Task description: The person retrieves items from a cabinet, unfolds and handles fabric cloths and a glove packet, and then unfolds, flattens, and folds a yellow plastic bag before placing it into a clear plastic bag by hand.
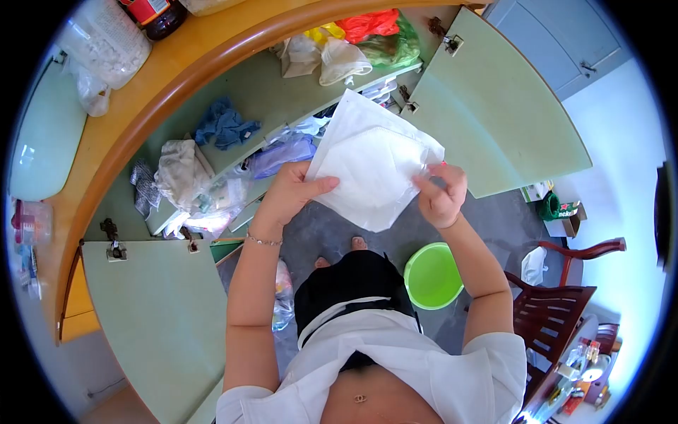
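Observation:
A flat white packet (371,159) is stretched between my two hands in front of the open cabinet. A paler folded shape shows through its middle, but I cannot make out what it is. My left hand (293,194) grips the packet's left edge, thumb on top. On the opposite side, my right hand (443,194) pinches the edge near a corner. Behind the packet, a cabinet shelf (282,109) bears a crumpled blue cloth (226,124), a beige cloth (183,169) and a purple packet (284,157).
Two green cabinet doors, one on the left (155,311) and one on the right (498,106), stand swung out. A green basin (433,275) sits on the floor by my legs. A wooden chair (547,311) is at the right. Jars (106,42) stand on the curved counter (176,63).

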Tool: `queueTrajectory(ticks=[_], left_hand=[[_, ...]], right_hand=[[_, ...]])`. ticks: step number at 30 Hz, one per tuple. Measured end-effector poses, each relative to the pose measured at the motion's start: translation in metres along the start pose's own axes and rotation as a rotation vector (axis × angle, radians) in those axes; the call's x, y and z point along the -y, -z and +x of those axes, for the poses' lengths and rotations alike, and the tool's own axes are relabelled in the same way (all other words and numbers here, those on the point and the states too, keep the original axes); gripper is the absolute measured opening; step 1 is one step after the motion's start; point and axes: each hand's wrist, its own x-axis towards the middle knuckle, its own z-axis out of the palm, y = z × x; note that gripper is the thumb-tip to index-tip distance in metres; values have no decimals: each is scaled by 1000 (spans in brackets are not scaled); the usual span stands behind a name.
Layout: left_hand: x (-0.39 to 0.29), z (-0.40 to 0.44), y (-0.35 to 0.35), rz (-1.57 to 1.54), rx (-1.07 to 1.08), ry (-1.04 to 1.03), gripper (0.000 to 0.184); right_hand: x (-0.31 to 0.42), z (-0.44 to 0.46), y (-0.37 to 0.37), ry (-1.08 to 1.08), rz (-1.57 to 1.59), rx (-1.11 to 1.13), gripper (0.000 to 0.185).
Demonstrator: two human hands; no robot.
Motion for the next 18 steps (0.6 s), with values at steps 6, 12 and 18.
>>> queueTrajectory(ticks=[6, 12, 18], left_hand=[[-4, -20, 10, 26, 22, -73, 22], [3, -27, 15, 60, 45, -100, 23], [26, -26, 21, 126, 13, -102, 20]], right_hand=[[19, -4, -4, -978, 563, -202, 29], [49, -1, -3, -1175, 1193, -76, 27], [60, -1, -16, -1260, 940, 13, 17]])
